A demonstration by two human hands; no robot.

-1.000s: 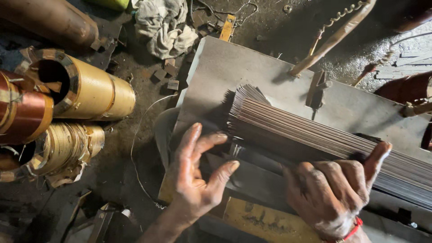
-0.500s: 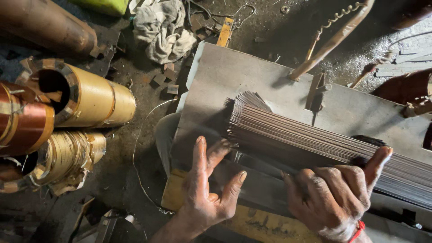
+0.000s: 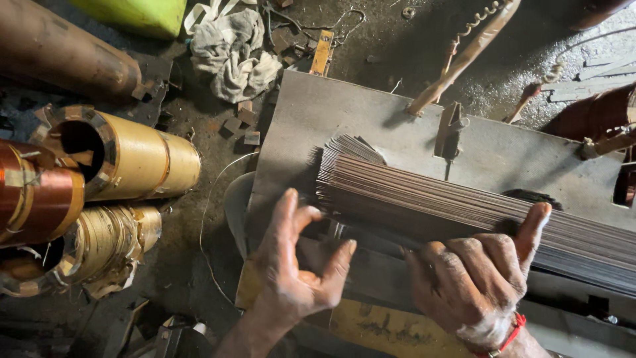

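Both your hands are squaring the bundle of thin metal strips (image 3: pixel 464 205) across the grey metal plate (image 3: pixel 371 126): right hand (image 3: pixel 477 278) seemingly clamps it, fingers together, left hand (image 3: pixel 298 265) spread open beside its fanned end, ready to tap that flush.

No packages, labels, signs or screens showing anywhere in view.
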